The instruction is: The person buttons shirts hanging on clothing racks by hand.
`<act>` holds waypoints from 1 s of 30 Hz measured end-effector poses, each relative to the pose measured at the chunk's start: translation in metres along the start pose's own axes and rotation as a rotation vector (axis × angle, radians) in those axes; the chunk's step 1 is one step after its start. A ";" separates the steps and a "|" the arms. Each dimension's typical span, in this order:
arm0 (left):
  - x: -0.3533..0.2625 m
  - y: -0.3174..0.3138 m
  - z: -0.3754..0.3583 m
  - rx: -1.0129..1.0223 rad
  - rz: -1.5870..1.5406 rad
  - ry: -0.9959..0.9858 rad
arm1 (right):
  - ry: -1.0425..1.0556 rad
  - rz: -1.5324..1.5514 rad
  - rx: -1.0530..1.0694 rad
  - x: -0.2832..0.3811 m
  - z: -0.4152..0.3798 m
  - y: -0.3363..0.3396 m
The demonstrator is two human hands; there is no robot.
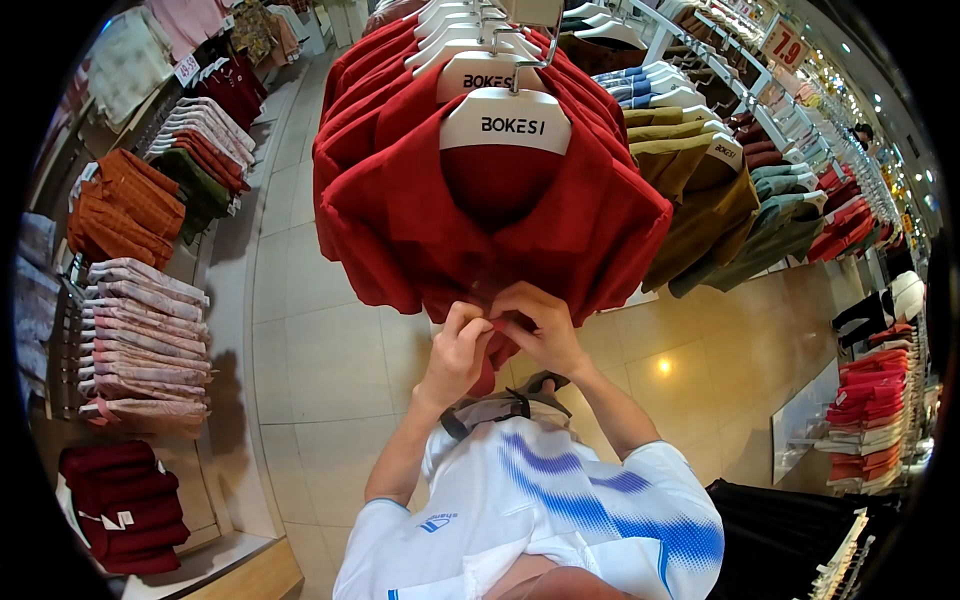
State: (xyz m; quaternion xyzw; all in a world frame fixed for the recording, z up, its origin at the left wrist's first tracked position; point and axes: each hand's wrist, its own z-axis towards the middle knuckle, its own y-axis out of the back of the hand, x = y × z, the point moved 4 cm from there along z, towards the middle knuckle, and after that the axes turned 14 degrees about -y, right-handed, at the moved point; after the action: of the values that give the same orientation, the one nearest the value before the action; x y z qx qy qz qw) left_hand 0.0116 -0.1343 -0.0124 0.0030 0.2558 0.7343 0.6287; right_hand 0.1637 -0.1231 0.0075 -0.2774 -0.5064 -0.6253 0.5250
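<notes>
A red collared shirt (380, 215) hangs at the front of a rail on a white hanger (505, 122) marked BOKESI. Both hands are at its front placket, below the collar. My left hand (458, 352) pinches the red cloth with closed fingers. Close beside it, my right hand (540, 322) also has its fingers closed on the shirt's front edge. The fingertips almost meet, and any button between them is too small to make out. Below the hands hangs a strip of the red cloth (487, 372).
More red shirts on white hangers (470, 45) hang behind this one. To the right are olive shirts (700, 185) on another rail. Along the left wall stand racks with orange shirts (125, 210), patterned pink garments (145, 345) and folded dark red clothes (125, 505). A price sign (786, 42) is at upper right.
</notes>
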 end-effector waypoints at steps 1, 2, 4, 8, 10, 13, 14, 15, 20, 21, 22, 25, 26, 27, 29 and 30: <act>0.001 0.000 -0.002 0.003 0.003 -0.009 | 0.000 0.000 0.002 0.001 0.000 -0.001; 0.001 0.000 -0.003 0.006 0.006 -0.019 | 0.006 0.000 0.008 0.001 0.000 -0.001; 0.001 0.001 -0.004 -0.002 0.009 -0.026 | 0.014 -0.002 0.014 0.002 0.000 0.000; 0.000 0.003 -0.004 -0.045 -0.068 -0.056 | 0.004 0.035 0.097 0.004 -0.001 -0.002; -0.002 0.005 -0.006 -0.062 -0.073 -0.028 | 0.034 0.041 0.102 0.006 -0.002 -0.002; -0.002 0.007 -0.013 -0.059 -0.040 0.019 | 0.049 0.035 0.105 0.008 -0.002 -0.003; -0.001 0.006 -0.016 -0.040 -0.003 0.038 | 0.056 0.040 0.098 0.007 -0.002 -0.004; -0.001 0.005 -0.018 -0.040 -0.003 0.038 | 0.064 0.044 0.092 0.008 -0.002 -0.004; -0.003 0.006 -0.015 -0.152 0.016 0.037 | 0.067 0.071 0.051 0.009 -0.001 -0.005; -0.004 0.005 -0.013 -0.152 0.016 0.037 | 0.057 0.084 0.033 0.009 -0.002 -0.005; -0.004 0.006 -0.010 -0.168 0.015 0.044 | 0.057 0.084 0.033 0.009 -0.002 -0.006; -0.002 0.006 -0.010 -0.166 0.027 0.056 | 0.056 0.078 -0.027 0.008 -0.005 -0.008; 0.000 0.005 -0.010 -0.149 0.038 0.062 | 0.086 0.036 -0.068 0.006 -0.007 -0.009; 0.002 0.006 -0.011 -0.149 0.038 0.062 | 0.115 -0.007 -0.109 0.006 -0.009 -0.009; 0.008 0.004 -0.010 -0.051 0.058 0.090 | 0.135 -0.060 -0.113 0.005 -0.010 -0.010; 0.010 0.005 -0.009 -0.049 0.057 0.090 | 0.157 -0.113 -0.117 0.005 -0.010 -0.011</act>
State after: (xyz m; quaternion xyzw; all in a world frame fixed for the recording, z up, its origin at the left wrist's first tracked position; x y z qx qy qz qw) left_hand 0.0020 -0.1290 -0.0216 -0.0381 0.2654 0.7574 0.5953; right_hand 0.1539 -0.1354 0.0051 -0.2287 -0.4412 -0.7023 0.5097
